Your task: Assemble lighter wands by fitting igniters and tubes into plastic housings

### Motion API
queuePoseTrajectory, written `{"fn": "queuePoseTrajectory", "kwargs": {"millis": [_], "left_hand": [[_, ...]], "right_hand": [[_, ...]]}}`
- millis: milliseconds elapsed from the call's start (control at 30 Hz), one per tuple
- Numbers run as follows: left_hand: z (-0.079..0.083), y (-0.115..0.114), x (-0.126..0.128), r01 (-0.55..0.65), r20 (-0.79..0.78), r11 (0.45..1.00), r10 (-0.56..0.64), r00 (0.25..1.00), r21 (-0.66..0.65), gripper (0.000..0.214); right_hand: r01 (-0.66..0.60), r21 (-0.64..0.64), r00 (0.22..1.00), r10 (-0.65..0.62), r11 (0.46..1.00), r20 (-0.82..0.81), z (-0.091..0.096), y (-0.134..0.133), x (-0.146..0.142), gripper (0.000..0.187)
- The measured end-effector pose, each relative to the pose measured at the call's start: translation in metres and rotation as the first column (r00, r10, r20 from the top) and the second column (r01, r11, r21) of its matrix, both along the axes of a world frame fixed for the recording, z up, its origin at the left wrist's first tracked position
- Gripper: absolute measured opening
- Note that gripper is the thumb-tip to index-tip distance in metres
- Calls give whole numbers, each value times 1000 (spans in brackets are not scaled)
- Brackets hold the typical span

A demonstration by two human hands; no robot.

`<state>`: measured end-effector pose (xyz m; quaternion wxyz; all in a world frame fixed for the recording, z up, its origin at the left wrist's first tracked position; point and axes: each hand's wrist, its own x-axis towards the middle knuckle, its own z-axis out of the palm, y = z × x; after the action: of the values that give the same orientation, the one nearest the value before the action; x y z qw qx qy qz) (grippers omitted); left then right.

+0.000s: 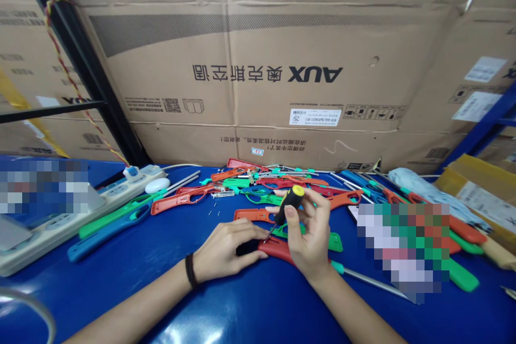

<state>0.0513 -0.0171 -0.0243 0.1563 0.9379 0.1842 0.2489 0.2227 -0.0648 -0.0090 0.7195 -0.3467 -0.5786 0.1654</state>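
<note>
Casing (278, 250), red, lies between your left hand (223, 250), pinching its end, and right hand (311, 234), gripping a screwdriver (287, 209).

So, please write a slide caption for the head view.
Right hand holds a black-and-yellow screwdriver at a red plastic handle; left hand steadies its end.

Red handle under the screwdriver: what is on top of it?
On the red handle, the left hand holds the left end, where the tip of the screwdriver appears to rest. The right hand covers the other end; what is there cannot be seen.
</note>
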Motion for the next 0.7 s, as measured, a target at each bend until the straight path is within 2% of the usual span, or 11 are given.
{"fn": "queuePoseTrajectory", "kwargs": {"millis": [300, 433, 500, 600, 633, 700], "left_hand": [[0, 0, 0, 8, -6, 1000, -8, 1000, -6, 25], [1, -1, -1, -5, -8, 1000, 4, 1000, -20, 25], [1, -1, 0, -3, -4, 1000, 2, 1000, -29, 25], [1, -4, 3, 51, 8, 997, -50, 999, -51, 26], [1, -4, 4, 73, 13, 996, -72, 997, -60, 27], [0, -6, 6, 102, 26, 992, -101, 995, -75, 28]], "right_hand": [[-30, -30, 1000, 30, 999, -9, 1, -2, -2, 27], [-109, -37, 993, 108, 993, -38, 8, -4, -7, 24], [-187, -60, 980, 182, 981, -77, 11, -4, -9, 24], [-325, -142, 937, 298, 935, -181, 15, -3, -9, 21], [-383, -178, 913, 343, 906, -220, 16, -3, -8, 18], [-506, -239, 851, 433, 829, -297, 20, -4, -7, 29]]}}
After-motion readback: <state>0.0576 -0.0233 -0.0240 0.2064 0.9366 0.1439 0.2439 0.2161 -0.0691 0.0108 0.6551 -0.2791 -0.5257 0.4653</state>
